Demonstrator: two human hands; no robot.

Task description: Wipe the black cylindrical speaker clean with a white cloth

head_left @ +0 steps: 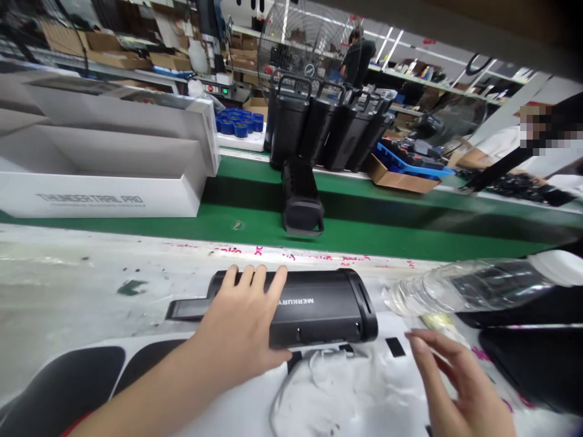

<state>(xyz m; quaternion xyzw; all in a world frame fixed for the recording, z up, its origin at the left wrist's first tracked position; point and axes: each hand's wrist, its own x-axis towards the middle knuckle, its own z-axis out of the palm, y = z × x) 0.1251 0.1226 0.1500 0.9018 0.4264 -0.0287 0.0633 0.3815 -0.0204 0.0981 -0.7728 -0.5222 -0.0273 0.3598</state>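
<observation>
Resting flat on the black cylindrical plastic speaker (314, 306), the left hand (239, 321) presses it down without closing around it, near the workbench's far edge beside the green conveyor belt (410, 233). The right hand (455, 379) hovers open and empty over the crumpled white plastic bag (337, 388) at the near edge. Bagging looks barely begun: the speaker lies wholly outside the bag.

a green conveyor belt (410, 233) crosses the workshop; shelves of cardboard boxes (113, 51) and a big fan (305, 45) behind.

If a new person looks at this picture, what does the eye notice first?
First, the black speaker lying on its side on the near worktable, with the left hand spread flat on it. The right hand hovers open beside it, over a white plastic bag. Behind, another speaker lies on the green conveyor belt.
</observation>
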